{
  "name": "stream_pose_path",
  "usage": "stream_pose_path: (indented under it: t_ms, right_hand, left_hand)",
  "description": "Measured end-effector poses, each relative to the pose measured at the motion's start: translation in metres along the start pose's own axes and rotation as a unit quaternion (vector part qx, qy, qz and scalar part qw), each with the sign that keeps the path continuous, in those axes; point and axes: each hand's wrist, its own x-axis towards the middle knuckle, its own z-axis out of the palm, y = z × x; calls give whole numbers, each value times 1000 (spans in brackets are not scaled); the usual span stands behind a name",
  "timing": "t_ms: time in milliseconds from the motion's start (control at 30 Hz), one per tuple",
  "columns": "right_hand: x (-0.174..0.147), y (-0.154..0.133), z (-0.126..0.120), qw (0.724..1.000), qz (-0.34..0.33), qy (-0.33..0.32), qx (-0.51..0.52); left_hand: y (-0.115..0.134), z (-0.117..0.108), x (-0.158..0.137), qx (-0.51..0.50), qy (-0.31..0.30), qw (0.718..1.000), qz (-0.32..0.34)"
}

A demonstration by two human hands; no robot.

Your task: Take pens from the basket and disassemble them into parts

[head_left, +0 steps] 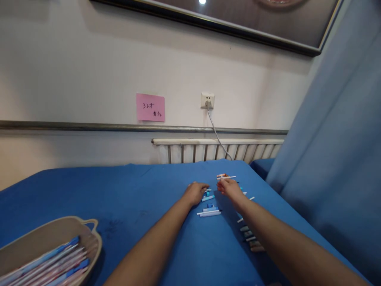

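As contact is partly hidden | left hand [195, 193] beside light-blue pen [208, 198], grip undetermined | right hand [229, 187] at white stick [231, 177], grip likewise undetermined | both items near far end of blue cloth [119, 190] | advised: pinch lightly, align parallel, leave neighbouring pens [210, 214] undisturbed

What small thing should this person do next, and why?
Perhaps the right hand should settle the thin white stick beside the orange piece: the hand is right at both, and nearer the camera a second white stick lies alongside a pale blue pen. Whether the hand grips the thin white stick is unclear.
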Motion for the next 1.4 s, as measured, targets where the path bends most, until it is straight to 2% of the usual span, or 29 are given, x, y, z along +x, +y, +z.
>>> stream_pose_path:
  t_ms: [200,367,567,667,800,933,1067,1233,1400]
  right_hand:
    - [-50,-6,-25,998,-56,-11,10]
    - [-96,-16,-35,994,-87,-42,58]
    - [-141,-26,-44,987,-90,-40,130]
    - [-162,-30,-40,976,-59,-49,204]
    - [-187,-19,-12,956,-40,-114,266]
    - [-193,19,18,962,-54,-162,211]
    - [-183,52,24,970,-96,-197,104]
    - [-173,58,19,960,-55,-252,104]
    - [-174,62,21,958,-67,-269,69]
  left_hand:
    - [-1,1,-9,20,47,999,-10]
    - [4,-1,-11,20,85,996,-25]
    - [-2,-11,-17,30,191,974,-118]
    - [-1,-13,-30,49,208,966,-147]
    - [6,-14,-51,90,223,959,-151]
    - [9,-14,-57,114,201,960,-159]
    - [12,-10,-51,131,174,964,-155]
    - [19,-11,-51,166,155,964,-141]
    - [17,-22,-58,211,157,949,-172]
